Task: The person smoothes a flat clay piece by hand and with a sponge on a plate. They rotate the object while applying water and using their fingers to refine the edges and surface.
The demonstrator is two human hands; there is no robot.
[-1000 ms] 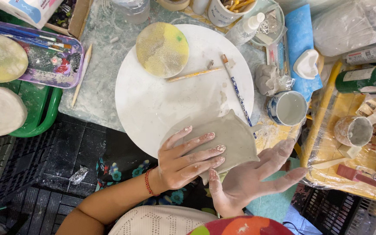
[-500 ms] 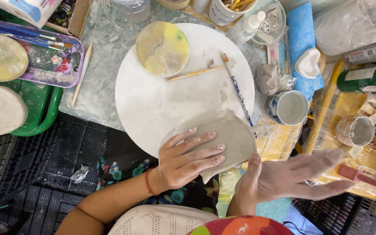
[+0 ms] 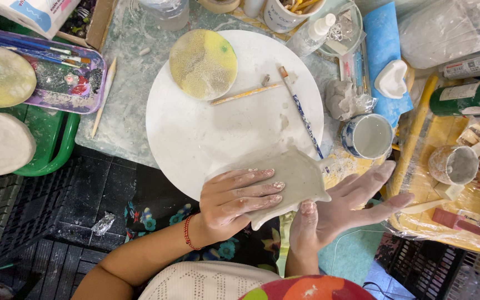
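A flat grey clay slab [image 3: 298, 175] with a pointed edge lies over the near rim of a round white board [image 3: 218, 128]. My left hand [image 3: 234, 197], smeared with clay, presses flat on top of the slab with fingers spread. To the right and below the slab's edge, my right hand [image 3: 343, 208] is palm up with fingers apart, its thumb touching the slab's near corner. A red thread bracelet circles my left wrist.
On the board lie a round yellow sponge [image 3: 203, 64], a wooden stick [image 3: 245, 93] and a patterned brush [image 3: 301, 114]. A blue-white cup [image 3: 369, 136], mugs [image 3: 452, 165], green bottle [image 3: 468, 97] and blue cloth stand right. A purple paint tray [image 3: 56, 72] and green tray [image 3: 51, 141] sit left.
My right hand swung out to the right from under the slab, then came back palm up beside its edge. The slab has shifted slightly; my left hand stays pressed on it.
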